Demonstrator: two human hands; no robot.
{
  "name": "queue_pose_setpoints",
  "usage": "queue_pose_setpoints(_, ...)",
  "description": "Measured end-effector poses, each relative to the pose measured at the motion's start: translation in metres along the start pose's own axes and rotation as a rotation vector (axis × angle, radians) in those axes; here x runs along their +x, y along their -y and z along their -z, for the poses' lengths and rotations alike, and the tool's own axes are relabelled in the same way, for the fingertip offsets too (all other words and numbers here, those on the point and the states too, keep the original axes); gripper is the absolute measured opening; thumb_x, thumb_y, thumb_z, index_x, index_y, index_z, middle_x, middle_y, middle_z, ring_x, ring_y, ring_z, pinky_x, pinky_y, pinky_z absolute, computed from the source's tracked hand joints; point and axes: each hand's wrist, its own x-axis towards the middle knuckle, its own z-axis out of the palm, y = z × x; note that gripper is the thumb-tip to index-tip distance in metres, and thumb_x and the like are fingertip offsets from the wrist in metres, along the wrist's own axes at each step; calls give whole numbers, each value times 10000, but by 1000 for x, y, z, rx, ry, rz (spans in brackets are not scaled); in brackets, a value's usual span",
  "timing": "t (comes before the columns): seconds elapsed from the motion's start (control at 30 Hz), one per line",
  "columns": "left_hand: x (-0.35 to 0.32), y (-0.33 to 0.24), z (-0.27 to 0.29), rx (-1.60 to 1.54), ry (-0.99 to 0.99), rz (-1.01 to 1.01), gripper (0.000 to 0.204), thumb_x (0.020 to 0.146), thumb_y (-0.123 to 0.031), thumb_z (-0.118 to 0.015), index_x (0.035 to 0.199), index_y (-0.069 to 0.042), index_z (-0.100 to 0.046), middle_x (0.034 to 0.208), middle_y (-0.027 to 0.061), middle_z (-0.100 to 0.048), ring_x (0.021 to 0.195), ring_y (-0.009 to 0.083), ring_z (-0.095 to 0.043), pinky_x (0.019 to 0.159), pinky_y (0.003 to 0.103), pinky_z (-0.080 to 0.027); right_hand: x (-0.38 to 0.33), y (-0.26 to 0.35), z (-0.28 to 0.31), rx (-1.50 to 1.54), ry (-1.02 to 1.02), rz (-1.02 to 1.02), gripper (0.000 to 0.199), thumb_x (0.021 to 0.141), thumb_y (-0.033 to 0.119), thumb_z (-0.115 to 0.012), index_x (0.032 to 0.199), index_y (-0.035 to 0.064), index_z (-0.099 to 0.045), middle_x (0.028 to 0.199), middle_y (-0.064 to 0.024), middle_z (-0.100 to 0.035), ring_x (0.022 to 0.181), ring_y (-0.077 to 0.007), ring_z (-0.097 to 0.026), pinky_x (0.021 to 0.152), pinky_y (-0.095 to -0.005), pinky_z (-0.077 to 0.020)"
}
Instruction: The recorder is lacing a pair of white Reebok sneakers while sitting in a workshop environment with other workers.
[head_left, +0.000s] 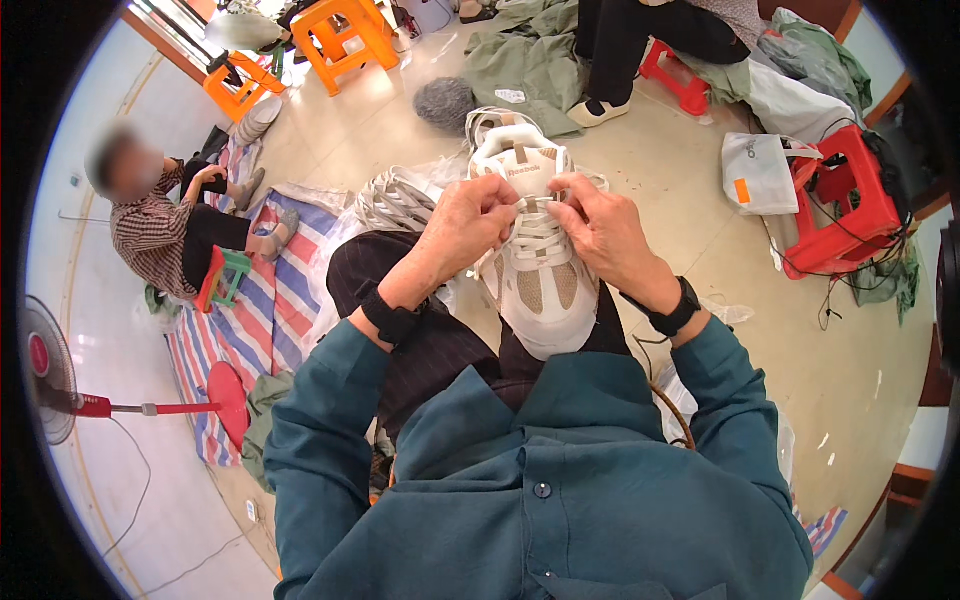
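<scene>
A white and beige sneaker (548, 310) rests on my lap, its toe toward me and its tongue and collar away from me. White shoelace (541, 243) crosses its front in several rows. At the upper eyelets on the left side, my left hand (468, 228) is closed, thumb and forefinger pinching the lace. My right hand (612, 232) pinches the lace on the other side of the tongue, fingers closed. A short stretch of lace runs between the two hands. The fingers partly hide the upper eyelets. To the left of my left hand lies a bundle of pale laces (395, 202).
Striped sheeting (285, 300) covers the floor on the left, where another person (165, 215) sits. A fan (50, 370) stands nearby. Right of me are a red stool (850, 205) with cables and a white bag (760, 170). Green cloth (520, 75) lies ahead, near another person's legs.
</scene>
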Motion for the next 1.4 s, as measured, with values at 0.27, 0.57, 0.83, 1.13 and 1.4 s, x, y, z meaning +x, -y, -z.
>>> queue_pose_setpoints(0.27, -5, -1, 1, -8, 3, -17, 79, 877, -46, -559, 915, 19, -581, 688, 27, -586, 606, 80, -558, 561, 242, -484, 9, -7, -5, -100, 26, 106, 103, 868, 140, -578, 862, 40, -555, 736, -166, -621, 685, -364, -612, 611, -449, -453)
queue_pose_setpoints(0.57, -24, -1, 11, -48, -36, -45, 89, 873, -23, -545, 944, 16, -581, 661, 11, -565, 577, 72, -526, 543, 231, -446, -54, -14, 48, -151, -35, -28, 68, 841, 53, -584, 810, 23, -531, 641, -164, -552, 540, -305, -561, 507, -357, -433)
queue_pose_setpoints(0.83, -27, -4, 9, -22, -92, -179, 86, 870, -30, -558, 943, -3, -595, 650, 11, -573, 577, 66, -528, 539, 231, -435, -162, -104, 125, 150, -247, -454, 98, 905, 69, -554, 814, 42, -532, 636, 29, -470, 544, -51, -473, 482, -221, -398)
queue_pose_setpoints(1.13, -21, -23, -16, 443, -157, -375, 97, 837, -81, -591, 915, -26, -608, 734, 135, -625, 679, 266, -621, 634, 360, -491, -242, -182, 199, 19, -454, -654, 118, 920, 90, -539, 810, 50, -525, 574, 20, -474, 496, -71, -483, 480, -218, -403)
queue_pose_setpoints(1.4, -24, -23, -13, 620, -193, -492, 171, 824, -67, -577, 991, -32, -579, 908, 162, -617, 869, 347, -593, 765, 428, -469, -285, -213, 232, -47, -537, -768, 140, 915, 151, -548, 807, 68, -513, 568, 7, -480, 475, -87, -482, 455, -225, -383)
